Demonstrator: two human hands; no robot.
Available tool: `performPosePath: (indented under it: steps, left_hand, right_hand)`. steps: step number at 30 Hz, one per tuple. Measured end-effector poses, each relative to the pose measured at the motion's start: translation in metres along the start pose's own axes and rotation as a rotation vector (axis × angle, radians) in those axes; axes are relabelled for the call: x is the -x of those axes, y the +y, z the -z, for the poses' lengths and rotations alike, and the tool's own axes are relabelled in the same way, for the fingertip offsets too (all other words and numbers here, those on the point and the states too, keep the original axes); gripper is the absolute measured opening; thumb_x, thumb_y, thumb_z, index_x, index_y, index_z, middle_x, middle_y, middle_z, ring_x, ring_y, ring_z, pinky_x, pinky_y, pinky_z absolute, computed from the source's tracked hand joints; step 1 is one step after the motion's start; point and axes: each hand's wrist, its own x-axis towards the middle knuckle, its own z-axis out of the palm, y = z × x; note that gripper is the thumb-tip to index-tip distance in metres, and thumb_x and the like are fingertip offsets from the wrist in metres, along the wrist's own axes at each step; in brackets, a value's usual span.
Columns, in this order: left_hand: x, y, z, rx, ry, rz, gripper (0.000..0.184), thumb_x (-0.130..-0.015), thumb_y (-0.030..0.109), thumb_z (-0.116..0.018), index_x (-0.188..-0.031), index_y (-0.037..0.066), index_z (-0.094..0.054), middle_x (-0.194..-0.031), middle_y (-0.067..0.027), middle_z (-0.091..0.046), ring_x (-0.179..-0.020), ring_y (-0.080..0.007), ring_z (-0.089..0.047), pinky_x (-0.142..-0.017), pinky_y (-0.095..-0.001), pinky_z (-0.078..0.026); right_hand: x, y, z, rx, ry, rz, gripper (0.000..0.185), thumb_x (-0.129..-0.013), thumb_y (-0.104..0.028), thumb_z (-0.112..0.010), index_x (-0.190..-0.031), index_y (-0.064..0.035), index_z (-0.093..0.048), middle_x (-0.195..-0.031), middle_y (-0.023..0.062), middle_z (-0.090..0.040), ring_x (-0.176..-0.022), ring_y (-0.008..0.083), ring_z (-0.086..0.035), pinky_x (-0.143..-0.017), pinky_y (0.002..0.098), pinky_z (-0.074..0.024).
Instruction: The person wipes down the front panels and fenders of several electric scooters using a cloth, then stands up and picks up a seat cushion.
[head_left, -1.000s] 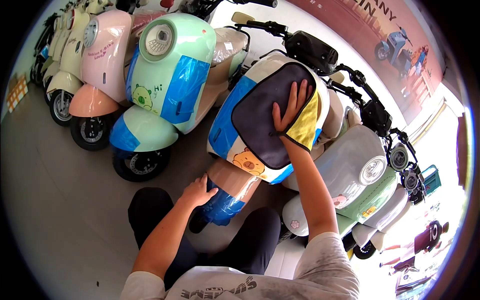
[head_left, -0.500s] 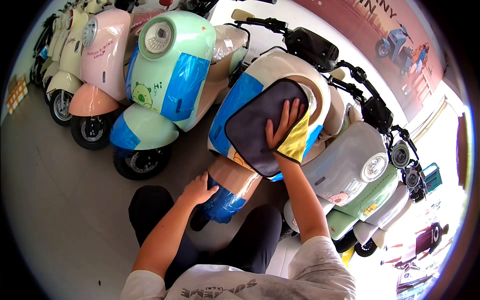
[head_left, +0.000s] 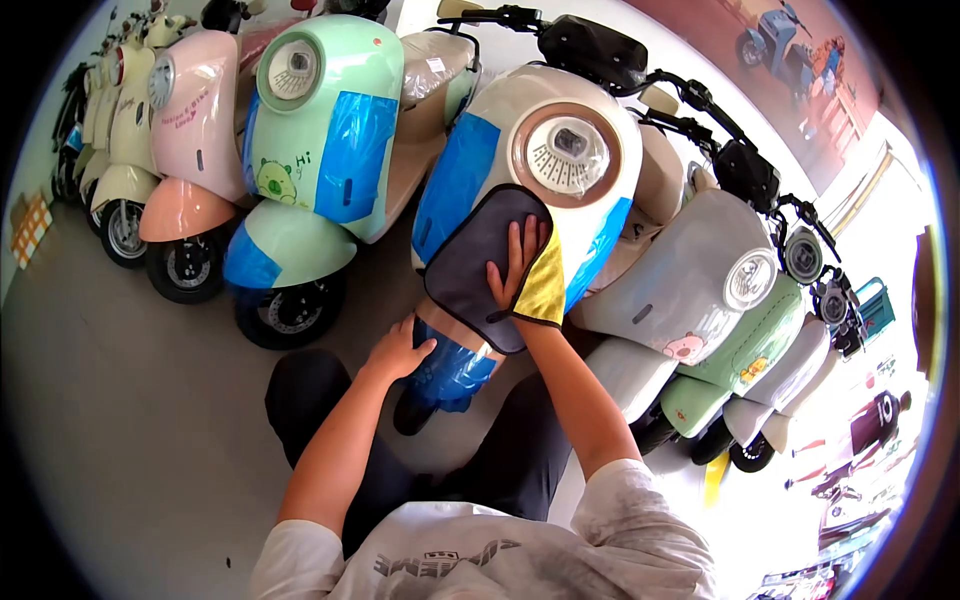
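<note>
A cream scooter (head_left: 480,95) with blue protective film stands in front of me, its round headlight (head_left: 567,155) uncovered. My right hand (head_left: 515,265) lies with fingers spread on a dark grey cleaning cloth (head_left: 465,240), pressing it against the front panel below the headlight. One corner of the cloth is folded over, showing its yellow side. Lower down, my left hand (head_left: 400,350) grips the left side of the brown front fender (head_left: 465,330), thumb over the blue film (head_left: 450,372). Its other fingers are partly hidden.
A mint-green scooter (head_left: 345,75) and a pink one (head_left: 190,100) stand on the left. At right are a grey scooter (head_left: 665,280) and a green one (head_left: 745,340). My knees flank the front wheel (head_left: 412,412). A person (head_left: 875,425) is at far right.
My right hand and the cloth have moved down the scooter's front, uncovering the headlight. My left hand stays at the fender. The view has shifted slightly.
</note>
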Motion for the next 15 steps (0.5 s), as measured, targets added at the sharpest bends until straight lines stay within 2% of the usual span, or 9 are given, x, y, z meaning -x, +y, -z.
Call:
performPosePath:
  steps: [3,8,10,11,12,14,15]
  left_hand:
    - [0.005,-0.011,-0.001,-0.025,-0.017,-0.018,0.085,-0.095,0.055,-0.057,-0.154,0.002,-0.029,-0.15,-0.0267,-0.042,-0.134,-0.0422,-0.048,-0.11,-0.0468,-0.042]
    - [0.028,-0.016,0.016,-0.043,-0.005,0.007,0.083,-0.094,0.053,-0.059,-0.153,0.002,-0.031,-0.15,-0.026,-0.043,-0.135,-0.0411,-0.048,-0.111,-0.0456,-0.042]
    - [0.035,-0.014,0.018,-0.003,0.087,-0.052,0.08,-0.095,0.049,-0.06,-0.153,0.002,-0.032,-0.15,-0.0256,-0.043,-0.135,-0.0412,-0.047,-0.111,-0.0452,-0.042]
    - [0.039,-0.012,0.017,0.023,0.163,-0.096,0.077,-0.092,0.041,-0.066,-0.151,0.002,-0.035,-0.149,-0.0245,-0.044,-0.135,-0.0412,-0.047,-0.11,-0.0455,-0.042]
    - [0.042,-0.01,0.018,0.015,0.156,-0.095,0.077,-0.092,0.041,-0.066,-0.151,0.002,-0.035,-0.149,-0.0245,-0.044,-0.135,-0.0412,-0.047,-0.11,-0.0455,-0.042]
    - [0.048,-0.005,0.019,-0.066,0.312,-0.299,0.075,-0.09,0.035,-0.07,-0.15,0.004,-0.036,-0.149,-0.0256,-0.043,-0.135,-0.0425,-0.045,-0.112,-0.0449,-0.039]
    - [0.051,-0.003,0.015,-0.073,0.305,-0.296,0.075,-0.09,0.035,-0.07,-0.15,0.004,-0.036,-0.149,-0.0256,-0.043,-0.135,-0.0425,-0.045,-0.112,-0.0449,-0.039]
  right_hand:
    - [0.013,-0.004,0.002,0.003,-0.023,0.0,0.075,-0.093,-0.037,-0.06,-0.154,-0.0027,-0.033,-0.162,0.0241,-0.025,-0.149,0.0453,-0.023,-0.122,0.054,-0.0187]
    - [0.024,-0.006,0.005,-0.044,-0.019,-0.01,0.075,-0.093,-0.035,-0.061,-0.155,-0.0045,-0.033,-0.163,0.021,-0.024,-0.15,0.0422,-0.021,-0.122,0.0539,-0.0169]
    - [0.031,-0.009,0.006,0.008,-0.054,-0.009,0.078,-0.093,-0.038,-0.06,-0.156,-0.0031,-0.03,-0.163,0.0235,-0.021,-0.15,0.045,-0.02,-0.122,0.054,-0.0167]
    - [0.037,-0.011,0.005,0.003,-0.057,-0.019,0.079,-0.092,-0.037,-0.061,-0.156,-0.0031,-0.029,-0.164,0.0228,-0.02,-0.15,0.0447,-0.018,-0.123,0.0539,-0.0161]
    - [0.04,-0.016,0.006,-0.001,-0.058,-0.028,0.079,-0.092,-0.037,-0.061,-0.156,-0.0031,-0.029,-0.164,0.0228,-0.02,-0.15,0.0447,-0.018,-0.123,0.0539,-0.0161]
    - [0.045,-0.03,0.004,-0.023,-0.037,-0.086,0.08,-0.091,-0.037,-0.061,-0.156,-0.0031,-0.029,-0.164,0.022,-0.02,-0.15,0.0445,-0.018,-0.123,0.0544,-0.0155]
    - [0.048,-0.035,0.003,-0.034,-0.061,-0.085,0.08,-0.091,-0.037,-0.061,-0.156,-0.0029,-0.029,-0.164,0.0221,-0.02,-0.15,0.0447,-0.018,-0.123,0.055,-0.0144]
